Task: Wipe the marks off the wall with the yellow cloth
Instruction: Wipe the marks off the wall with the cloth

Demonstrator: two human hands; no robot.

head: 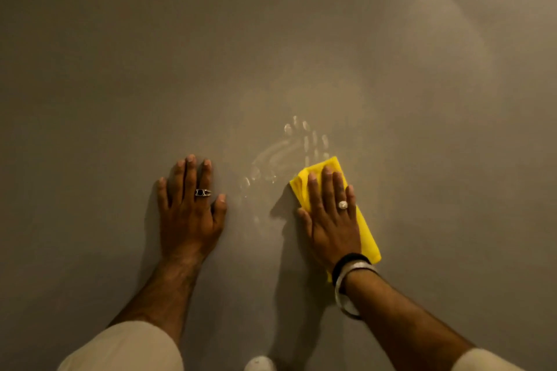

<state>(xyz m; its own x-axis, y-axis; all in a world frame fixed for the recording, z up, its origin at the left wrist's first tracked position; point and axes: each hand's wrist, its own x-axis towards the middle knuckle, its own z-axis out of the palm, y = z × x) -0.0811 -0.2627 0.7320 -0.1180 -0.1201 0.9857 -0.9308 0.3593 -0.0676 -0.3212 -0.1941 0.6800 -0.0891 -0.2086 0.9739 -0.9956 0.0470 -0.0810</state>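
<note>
A folded yellow cloth [368, 232] lies flat against the grey-brown wall [120, 69] under my right hand [330, 217], which presses it with fingers spread and pointing up. Pale finger-shaped marks and curved smears [289, 150] show on the wall just above and left of the cloth. My left hand [190, 205] rests flat on the bare wall to the left of the marks, fingers apart, holding nothing. Each hand wears a ring.
A large faint pale smudge [446, 33] spreads over the wall at upper right. A small white rounded object [259, 364] shows at the bottom edge between my forearms. Bangles [351, 274] circle my right wrist.
</note>
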